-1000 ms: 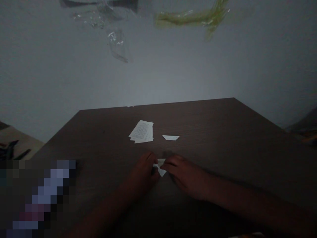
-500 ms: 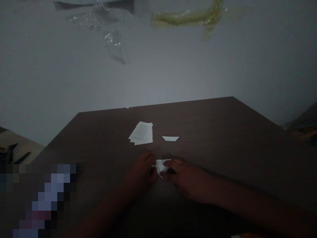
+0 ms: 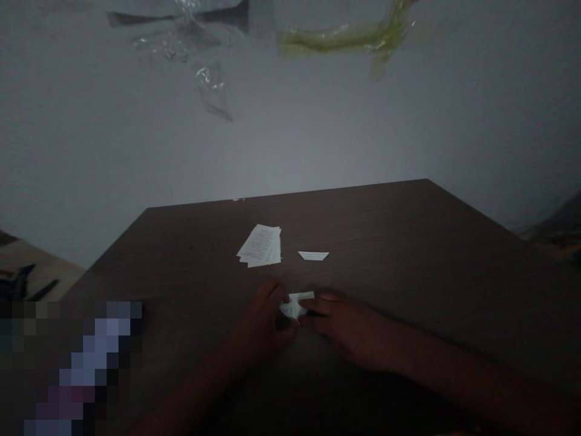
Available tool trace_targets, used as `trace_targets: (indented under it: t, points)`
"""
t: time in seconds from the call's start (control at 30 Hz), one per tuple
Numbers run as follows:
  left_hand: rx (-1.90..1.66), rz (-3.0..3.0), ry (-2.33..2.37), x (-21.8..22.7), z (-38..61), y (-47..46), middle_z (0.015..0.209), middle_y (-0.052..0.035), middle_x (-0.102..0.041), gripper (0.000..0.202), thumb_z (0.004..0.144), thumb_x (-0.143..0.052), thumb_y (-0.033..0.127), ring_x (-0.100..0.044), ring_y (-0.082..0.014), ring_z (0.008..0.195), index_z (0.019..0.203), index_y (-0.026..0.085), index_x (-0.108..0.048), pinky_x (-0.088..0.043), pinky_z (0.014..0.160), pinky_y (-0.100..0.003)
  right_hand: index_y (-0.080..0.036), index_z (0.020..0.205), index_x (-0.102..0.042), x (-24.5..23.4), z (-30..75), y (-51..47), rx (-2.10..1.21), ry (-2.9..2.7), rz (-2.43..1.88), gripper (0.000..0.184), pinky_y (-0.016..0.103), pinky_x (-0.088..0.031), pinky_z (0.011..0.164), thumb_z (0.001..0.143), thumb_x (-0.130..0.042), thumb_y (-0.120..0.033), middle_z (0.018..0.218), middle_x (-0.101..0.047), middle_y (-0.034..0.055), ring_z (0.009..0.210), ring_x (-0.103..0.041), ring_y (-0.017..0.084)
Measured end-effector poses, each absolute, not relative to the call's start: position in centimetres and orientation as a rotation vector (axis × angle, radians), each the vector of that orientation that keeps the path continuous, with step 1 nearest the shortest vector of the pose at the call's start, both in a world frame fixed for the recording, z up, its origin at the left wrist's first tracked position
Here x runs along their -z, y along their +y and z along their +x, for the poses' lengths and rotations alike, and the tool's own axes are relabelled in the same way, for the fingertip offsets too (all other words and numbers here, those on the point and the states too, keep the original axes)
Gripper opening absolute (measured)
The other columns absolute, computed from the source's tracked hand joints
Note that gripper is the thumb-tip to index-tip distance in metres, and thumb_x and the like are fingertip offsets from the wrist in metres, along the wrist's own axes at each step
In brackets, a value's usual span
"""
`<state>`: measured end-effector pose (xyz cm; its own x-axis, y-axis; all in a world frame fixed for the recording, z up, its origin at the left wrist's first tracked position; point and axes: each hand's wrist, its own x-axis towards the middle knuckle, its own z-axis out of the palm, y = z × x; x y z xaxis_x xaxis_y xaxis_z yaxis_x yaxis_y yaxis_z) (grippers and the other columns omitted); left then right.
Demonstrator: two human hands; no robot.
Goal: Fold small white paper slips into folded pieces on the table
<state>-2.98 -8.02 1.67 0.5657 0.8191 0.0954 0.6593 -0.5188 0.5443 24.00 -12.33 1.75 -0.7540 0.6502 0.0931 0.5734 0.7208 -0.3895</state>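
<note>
Holding with the bare left hand [image 3: 269,318], thumb below and curled fingers above, the left side of a small, creased piece of white printed paper [image 3: 293,310], just below the centre of the frame. Touching the right side of that same paper with the fingertips of the bare right hand [image 3: 342,328], fingers slightly parted; cannot tell, in such dim light, pinching from pressing flat. Beneath both hands, across the lower half of the frame, a dark brown wood-grain tabletop [image 3: 385,233]. Just above the left hand, near the middle of the frame, a loose, fanned stack of white printed paper sheets [image 3: 260,245]. Near its right side, apart from it, a flat white paper trapezoid with printed lines [image 3: 313,256], long edge uppermost. Farther up, a plain grey wall [image 3: 340,133], with crinkled clear tape [image 3: 213,91] at upper left and yellowish tape [image 3: 336,41] at upper centre.
</note>
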Motion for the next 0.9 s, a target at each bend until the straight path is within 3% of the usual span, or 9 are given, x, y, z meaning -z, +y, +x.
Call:
trace_targets:
  t: [0.27, 0.43, 0.6, 0.77, 0.9]
  points:
    - [-0.42, 2.36, 1.129, -1.6, -3.2, -7.6, 0.134, -0.0102, -0.078, 0.014, 0.1, -0.069, 0.012, -0.08, -0.0296, 0.123, 0.105, 0.025, -0.073, -0.067, 0.109, -0.038, -0.015, 0.157, -0.077, -1.8, 23.8, -12.4, -0.512, -2.666, -0.991, 0.053, 0.054, -0.053, 0.135, 0.107, -0.065, -0.004, 0.164, -0.076, 0.0206, 0.15, -0.073, 0.032]
    - [-0.454, 2.385, 1.117, -1.9, -2.8, -7.8, 0.131, -0.0116, -0.08, 0.017, 0.1, -0.07, 0.009, -0.081, -0.0319, 0.119, 0.106, 0.024, -0.076, -0.069, 0.108, -0.044, -0.012, 0.161, -0.075, -1.9, 23.7, -12.3, -0.524, -2.664, -1.042, 0.054, 0.056, -0.055, 0.133, 0.108, -0.063, -0.005, 0.164, -0.076, 0.0221, 0.151, -0.072, 0.035]
    - [-0.423, 2.441, 1.169, -2.2, -2.4, -7.8, 0.128, -0.0113, -0.08, 0.022, 0.096, -0.069, 0.002, -0.078, -0.0343, 0.123, 0.102, 0.022, -0.075, -0.066, 0.109, -0.047, -0.016, 0.172, -0.068, -1.2, 23.5, -12.2, -0.482, -2.668, -1.051, 0.065, 0.058, -0.058, 0.129, 0.108, -0.066, -0.006, 0.159, -0.078, 0.0225, 0.144, -0.075, 0.035]
    - [-0.371, 2.454, 1.219, -1.7, -2.6, -7.3, 0.126, -0.0095, -0.079, 0.02, 0.102, -0.067, 0.004, -0.075, -0.0319, 0.119, 0.106, 0.023, -0.073, -0.061, 0.107, -0.045, -0.018, 0.169, -0.071, -0.9, 23.6, -12.5, -0.45, -2.695, -1.087, 0.061, 0.062, -0.056, 0.131, 0.109, -0.067, -0.009, 0.173, -0.067, 0.023, 0.155, -0.068, 0.04]
    - [-0.381, 2.435, 1.204, -1.6, -3.3, -6.6, 0.123, -0.0083, -0.079, 0.025, 0.101, -0.061, 0.0, -0.073, -0.0299, 0.117, 0.106, 0.022, -0.072, -0.059, 0.106, -0.042, -0.019, 0.169, -0.069, -0.9, 23.6, -12.5, -0.452, -2.691, -1.052, 0.061, 0.062, -0.052, 0.135, 0.109, -0.069, -0.012, 0.178, -0.065, 0.0198, 0.158, -0.066, 0.038]
